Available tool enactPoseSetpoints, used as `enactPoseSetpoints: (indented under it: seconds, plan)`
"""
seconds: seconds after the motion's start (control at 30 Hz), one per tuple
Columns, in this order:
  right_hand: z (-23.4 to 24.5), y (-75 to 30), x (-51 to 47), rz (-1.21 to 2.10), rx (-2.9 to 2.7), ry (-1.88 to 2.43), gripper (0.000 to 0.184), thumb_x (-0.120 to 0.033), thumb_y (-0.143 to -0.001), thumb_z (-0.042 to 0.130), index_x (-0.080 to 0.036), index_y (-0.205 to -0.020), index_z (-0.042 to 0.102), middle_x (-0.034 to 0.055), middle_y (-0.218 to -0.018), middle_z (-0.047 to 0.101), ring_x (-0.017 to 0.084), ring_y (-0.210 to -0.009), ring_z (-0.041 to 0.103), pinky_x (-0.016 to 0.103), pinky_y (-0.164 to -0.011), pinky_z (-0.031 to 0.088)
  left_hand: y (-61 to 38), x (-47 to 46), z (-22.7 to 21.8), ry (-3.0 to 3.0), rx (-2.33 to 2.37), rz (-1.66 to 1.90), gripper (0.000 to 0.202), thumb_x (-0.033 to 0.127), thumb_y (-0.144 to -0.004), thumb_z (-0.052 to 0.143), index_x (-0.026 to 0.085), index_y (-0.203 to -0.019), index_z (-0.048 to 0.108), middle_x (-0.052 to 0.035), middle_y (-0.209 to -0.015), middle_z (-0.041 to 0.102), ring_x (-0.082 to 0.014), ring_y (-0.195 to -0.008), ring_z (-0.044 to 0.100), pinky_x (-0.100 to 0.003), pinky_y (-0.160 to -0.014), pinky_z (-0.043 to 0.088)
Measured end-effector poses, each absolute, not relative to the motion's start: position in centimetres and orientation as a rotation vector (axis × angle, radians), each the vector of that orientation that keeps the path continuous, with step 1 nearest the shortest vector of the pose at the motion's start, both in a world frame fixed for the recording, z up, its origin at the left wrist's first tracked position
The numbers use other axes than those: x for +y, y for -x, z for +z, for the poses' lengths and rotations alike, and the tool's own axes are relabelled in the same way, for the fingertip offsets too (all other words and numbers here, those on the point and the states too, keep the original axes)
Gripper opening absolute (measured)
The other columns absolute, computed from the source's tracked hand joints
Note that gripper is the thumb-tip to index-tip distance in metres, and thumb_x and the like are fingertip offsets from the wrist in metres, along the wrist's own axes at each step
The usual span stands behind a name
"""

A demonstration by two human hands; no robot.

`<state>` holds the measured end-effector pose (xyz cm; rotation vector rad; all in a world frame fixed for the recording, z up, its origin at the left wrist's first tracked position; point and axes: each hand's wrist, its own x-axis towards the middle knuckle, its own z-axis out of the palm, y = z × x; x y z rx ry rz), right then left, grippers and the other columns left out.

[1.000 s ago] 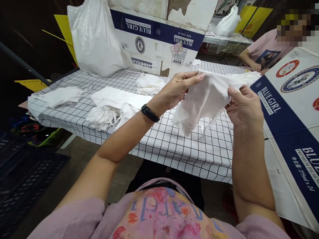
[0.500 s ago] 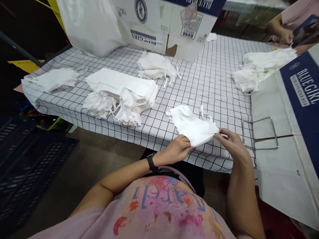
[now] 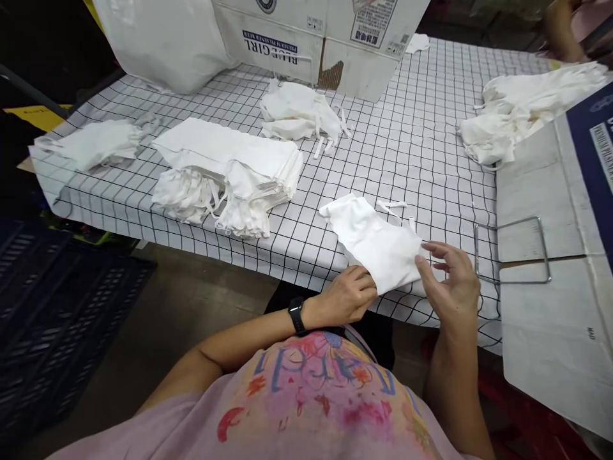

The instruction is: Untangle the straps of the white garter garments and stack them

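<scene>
A white cloth piece with thin straps (image 3: 378, 239) lies at the table's front edge between my hands, its near corner hanging slightly over. My left hand (image 3: 347, 297), with a black watch on the wrist, is closed on the near edge, its fingertips partly hidden under the fabric. At the right edge, my right hand (image 3: 450, 281) pinches the cloth between thumb and forefinger, the other fingers loosely bent. Left of it are a stack of flat white cloth pieces (image 3: 230, 147) and gathered white bundles (image 3: 244, 204) (image 3: 184, 195).
On the checked tablecloth (image 3: 383, 147) lie more white cloth bundles (image 3: 297, 112) (image 3: 96, 144) (image 3: 507, 115). A white carton (image 3: 306, 57) and a white plastic bag (image 3: 167, 45) stand behind. To the right are an opened carton (image 3: 541, 319) and a metal wire frame (image 3: 546, 249). Another person's arm (image 3: 562, 29) shows at top right.
The cloth's near part has spread and dropped lower toward me. One strap now lies flat rather than upright. My right fingers have loosened somewhat, and the whole view has tilted down slightly.
</scene>
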<state>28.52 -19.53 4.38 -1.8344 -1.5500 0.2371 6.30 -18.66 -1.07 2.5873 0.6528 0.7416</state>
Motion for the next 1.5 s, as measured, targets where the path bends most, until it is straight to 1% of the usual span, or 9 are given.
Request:
enactPoseSetpoints:
  seconds: [0.1, 0.27, 0.4, 0.63, 0.8, 0.93, 1.07, 1.27, 1.5]
  plan:
    - [4.7, -25.7, -18.6, 0.467, -1.773, 1.672, 0.026, -0.043, -0.093, 0.069, -0.025, -0.112, 0.073, 0.0090, -0.125, 0.068, 0.023, -0.095, 0.069, 0.037, -0.075, 0.059, -6.9, -18.5, -1.4, -2.704, 0.597, 0.704, 0.017, 0.011, -0.095, 0.054, 0.013, -0.098, 0.071, -0.0105, -0.110, 0.071, -0.0274, -0.116, 0.058, -0.041, -0.106, 0.047]
    - [3.3, -22.0, -15.8, 0.570, -2.063, 1.724, 0.027, -0.034, -0.092, 0.066, -0.022, -0.115, 0.069, 0.0105, -0.120, 0.067, 0.025, -0.094, 0.069, 0.039, -0.074, 0.056, -8.0, -18.5, -2.5, -2.793, 0.490, 0.544, 0.023, 0.009, -0.093, 0.053, 0.011, -0.107, 0.071, -0.0143, -0.114, 0.072, -0.0295, -0.117, 0.062, -0.048, -0.110, 0.046]
    - [2.8, -22.4, -15.3, 0.457, -2.100, 1.867, 0.021, -0.021, -0.092, 0.053, -0.020, -0.103, 0.071, 0.0091, -0.099, 0.071, 0.023, -0.079, 0.068, 0.038, -0.070, 0.053, -8.4, -18.2, -2.3, -2.710, 0.444, 0.594, 0.022, 0.007, -0.091, 0.054, 0.009, -0.103, 0.072, -0.0158, -0.115, 0.071, -0.0292, -0.118, 0.062, -0.045, -0.110, 0.048]
    - [5.0, -25.2, -18.3, 0.400, -1.824, 1.754, 0.018, -0.032, -0.094, 0.060, -0.022, -0.100, 0.074, 0.0041, -0.082, 0.069, 0.019, -0.066, 0.064, 0.035, -0.069, 0.055, -8.4, -18.3, -0.4, -1.843, 0.535, 0.747, 0.024, 0.035, -0.100, 0.064, 0.014, -0.099, 0.075, -0.0134, -0.119, 0.075, -0.0213, -0.110, 0.070, -0.035, -0.100, 0.057]
    - [5.5, -26.0, -20.1, 0.500, -1.760, 1.779, 0.021, -0.037, -0.093, 0.065, -0.021, -0.103, 0.075, 0.0044, -0.083, 0.070, 0.019, -0.067, 0.064, 0.034, -0.065, 0.054, -7.8, -18.0, -0.3, -1.684, 0.752, 0.877, 0.019, 0.035, -0.095, 0.071, 0.017, -0.095, 0.076, -0.0102, -0.124, 0.075, -0.0205, -0.113, 0.071, -0.034, -0.102, 0.056]
    - [5.2, -26.6, -20.7, 0.576, -1.676, 1.820, 0.029, -0.040, -0.093, 0.066, -0.021, -0.113, 0.074, 0.0042, -0.084, 0.070, 0.018, -0.066, 0.062, 0.032, -0.062, 0.052, -7.5, -17.0, -1.0, -1.962, 0.809, 0.925, 0.017, 0.029, -0.098, 0.064, 0.015, -0.095, 0.073, -0.0112, -0.110, 0.073, -0.0206, -0.102, 0.069, -0.034, -0.091, 0.056]
    - [4.9, -27.3, -21.0, 0.644, -1.581, 1.847, 0.032, -0.044, -0.095, 0.065, -0.022, -0.116, 0.075, 0.0002, -0.071, 0.061, 0.015, -0.058, 0.055, 0.031, -0.057, 0.047, -7.5, -15.9, -0.7, -2.100, 0.887, 0.940, 0.019, 0.022, -0.100, 0.054, 0.015, -0.094, 0.071, -0.0116, -0.105, 0.073, -0.0229, -0.102, 0.065, -0.038, -0.094, 0.052]
    - [5.5, -26.6, -21.3, 0.795, -1.649, 1.714, 0.025, -0.043, -0.095, 0.066, -0.023, -0.109, 0.074, 0.0000, -0.071, 0.061, 0.015, -0.060, 0.056, 0.031, -0.058, 0.048, -7.7, -15.7, 1.4, -1.456, 0.874, 0.786, 0.058, 0.057, -0.105, 0.043, 0.015, -0.077, 0.069, -0.0044, -0.077, 0.068, -0.0156, -0.076, 0.061, -0.029, -0.074, 0.048]
    - [5.6, -25.8, -21.5, 0.822, -1.794, 1.671, 0.018, -0.039, -0.097, 0.062, -0.023, -0.100, 0.072, 0.0000, -0.070, 0.063, 0.015, -0.059, 0.055, 0.030, -0.055, 0.045, -7.1, -15.9, 1.8, -1.173, 0.825, 0.685, 0.045, 0.057, -0.086, 0.072, 0.013, -0.074, 0.070, -0.0009, -0.071, 0.062, -0.0118, -0.069, 0.056, -0.025, -0.067, 0.044]
